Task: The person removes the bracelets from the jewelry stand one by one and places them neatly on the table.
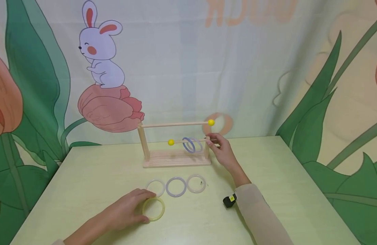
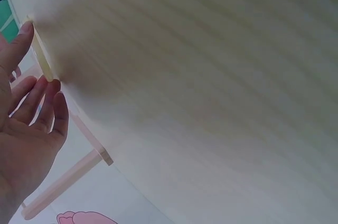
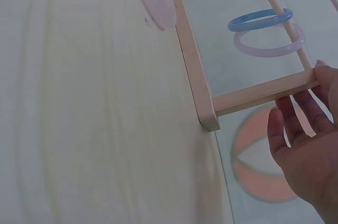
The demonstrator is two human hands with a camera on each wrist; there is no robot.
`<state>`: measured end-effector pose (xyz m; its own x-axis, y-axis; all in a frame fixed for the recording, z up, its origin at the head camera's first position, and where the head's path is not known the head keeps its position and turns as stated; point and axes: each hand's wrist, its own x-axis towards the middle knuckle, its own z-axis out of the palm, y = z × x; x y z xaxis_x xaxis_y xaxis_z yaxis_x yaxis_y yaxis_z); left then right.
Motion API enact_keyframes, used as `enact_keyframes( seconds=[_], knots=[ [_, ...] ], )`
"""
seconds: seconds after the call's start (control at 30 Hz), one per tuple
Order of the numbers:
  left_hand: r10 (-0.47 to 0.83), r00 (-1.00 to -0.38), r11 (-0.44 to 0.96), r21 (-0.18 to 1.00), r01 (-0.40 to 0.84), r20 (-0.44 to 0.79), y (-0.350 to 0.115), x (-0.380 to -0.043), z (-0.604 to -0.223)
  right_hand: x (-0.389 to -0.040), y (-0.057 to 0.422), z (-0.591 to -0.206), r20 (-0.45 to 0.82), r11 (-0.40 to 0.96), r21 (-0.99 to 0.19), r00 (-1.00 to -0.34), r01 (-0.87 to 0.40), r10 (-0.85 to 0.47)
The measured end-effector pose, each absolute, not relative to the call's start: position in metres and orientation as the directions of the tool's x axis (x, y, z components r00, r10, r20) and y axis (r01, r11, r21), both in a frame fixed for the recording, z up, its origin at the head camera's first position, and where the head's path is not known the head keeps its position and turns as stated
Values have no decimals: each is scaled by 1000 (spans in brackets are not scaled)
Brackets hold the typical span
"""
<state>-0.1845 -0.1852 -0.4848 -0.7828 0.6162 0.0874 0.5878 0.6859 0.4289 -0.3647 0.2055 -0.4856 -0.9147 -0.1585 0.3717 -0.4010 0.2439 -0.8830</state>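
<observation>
My left hand (image 1: 127, 209) pinches a yellow ring (image 1: 163, 208) between thumb and fingertips at the table's front left. In the left wrist view this yellow ring (image 2: 42, 57) appears edge-on, close to the tabletop. A wooden rack (image 1: 176, 162) with two rods stands farther back. My right hand (image 1: 222, 153) holds the top of its short right post (image 3: 264, 93), thumb and fingers on either side. On the lower rod hang a blue ring (image 3: 253, 26) and a pale lilac ring (image 3: 269, 53). Yellow balls (image 1: 211, 122) cap the rod ends.
Between rack and left hand, a whitish ring (image 1: 147, 185), a bluish-purple ring (image 1: 176, 195) and a pale pink ring (image 1: 195, 192) lie in a row. A small black object with a yellow label (image 1: 228, 202) sits beside the right sleeve. A printed curtain (image 1: 176, 68) hangs behind the table.
</observation>
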Motion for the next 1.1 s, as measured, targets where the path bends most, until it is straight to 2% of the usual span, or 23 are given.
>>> enact_keyframes(
  seconds=[0.33,0.63,0.83,1.1],
  knots=[
    [621,-781,684,442,581,67,-187,-185,-484,-365,206,-485,375,245,-880,-912,-407,-165],
    [626,-778,615,580,534,53,-180,-198,-473,-365,205,-485,377,269,-874,-914,-405,-154],
    [638,-759,584,563,585,126,-164,-213,-465,-365,205,-486,374,249,-880,-914,-404,-159],
    [579,-774,616,484,622,256,-136,-242,-449,-365,205,-486,365,259,-881,-917,-395,-158]
  ],
)
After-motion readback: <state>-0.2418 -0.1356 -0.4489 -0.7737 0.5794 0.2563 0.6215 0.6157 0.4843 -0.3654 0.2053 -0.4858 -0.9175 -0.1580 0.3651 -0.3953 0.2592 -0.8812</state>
